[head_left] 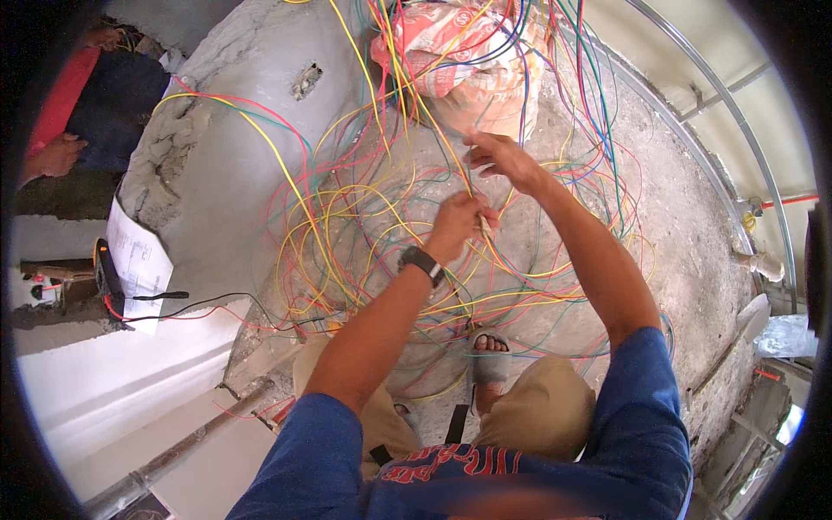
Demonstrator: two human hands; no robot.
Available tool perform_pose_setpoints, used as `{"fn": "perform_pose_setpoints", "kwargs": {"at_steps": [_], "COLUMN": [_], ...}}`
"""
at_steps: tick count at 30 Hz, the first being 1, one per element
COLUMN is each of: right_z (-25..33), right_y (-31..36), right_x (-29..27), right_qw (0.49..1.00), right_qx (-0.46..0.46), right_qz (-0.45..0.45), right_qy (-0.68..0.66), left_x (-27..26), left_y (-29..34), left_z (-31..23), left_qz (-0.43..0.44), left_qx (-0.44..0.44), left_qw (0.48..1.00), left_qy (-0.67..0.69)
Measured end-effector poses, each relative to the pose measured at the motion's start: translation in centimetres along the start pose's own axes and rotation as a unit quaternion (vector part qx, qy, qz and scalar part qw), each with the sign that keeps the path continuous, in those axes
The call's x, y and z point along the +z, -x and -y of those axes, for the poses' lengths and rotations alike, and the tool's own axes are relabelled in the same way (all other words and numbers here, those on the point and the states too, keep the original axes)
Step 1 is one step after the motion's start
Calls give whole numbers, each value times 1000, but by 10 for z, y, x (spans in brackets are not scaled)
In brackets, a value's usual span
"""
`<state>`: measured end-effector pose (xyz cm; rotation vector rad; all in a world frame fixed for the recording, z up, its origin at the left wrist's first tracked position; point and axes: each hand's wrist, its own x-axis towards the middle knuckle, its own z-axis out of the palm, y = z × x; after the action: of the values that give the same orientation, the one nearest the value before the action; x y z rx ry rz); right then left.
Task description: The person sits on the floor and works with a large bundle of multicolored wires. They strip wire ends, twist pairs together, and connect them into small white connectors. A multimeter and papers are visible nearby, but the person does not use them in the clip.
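Loops of red, yellow, green and blue electrical wire (pixel 347 212) lie tangled over the rough floor in front of me. My left hand (pixel 464 225), with a dark watch (pixel 421 264) on its wrist, is closed around a few of the wires. Just above and to the right, my right hand (pixel 505 162) has its fingers partly spread beside the strands that run up from my left hand. Nothing shows in its grasp. More wires hang from the top edge, across a red and white sack (pixel 442 52).
At the left, a meter-like device (pixel 106 276) with leads rests by a paper sheet (pixel 143 264) on a ledge. Another person's hand (pixel 56 158) shows at the far left. Metal framing (pixel 737 100) curves along the right. My sandalled foot (pixel 490 355) is beside the wires.
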<state>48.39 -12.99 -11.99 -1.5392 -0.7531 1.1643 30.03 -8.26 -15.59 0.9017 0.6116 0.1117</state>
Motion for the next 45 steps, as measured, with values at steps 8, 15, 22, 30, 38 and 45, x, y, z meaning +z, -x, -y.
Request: {"fn": "perform_pose_setpoints", "kwargs": {"at_steps": [8,15,22,30,38,45], "right_z": [2,-40,-53,-70,-84,-77], "right_y": [14,97,156,197,226,285], "right_x": [55,45,37,47,43,48], "right_qw": [918,956,943,929,936,976], "right_qx": [95,93,149,176,141,132], "right_qz": [17,22,61,157,181,92], "right_qy": [-385,-276,-290,-286,-267,-145], "left_x": [43,16,-16,17,4,3], "left_y": [42,72,38,-7,6,72], "left_z": [54,89,-7,-68,-12,52], "left_qz": [-44,183,-15,-70,-61,-33], "left_qx": [-14,203,1,85,28,101], "left_qw": [999,866,1000,984,993,993], "left_qy": [22,-418,-11,141,100,-51]}}
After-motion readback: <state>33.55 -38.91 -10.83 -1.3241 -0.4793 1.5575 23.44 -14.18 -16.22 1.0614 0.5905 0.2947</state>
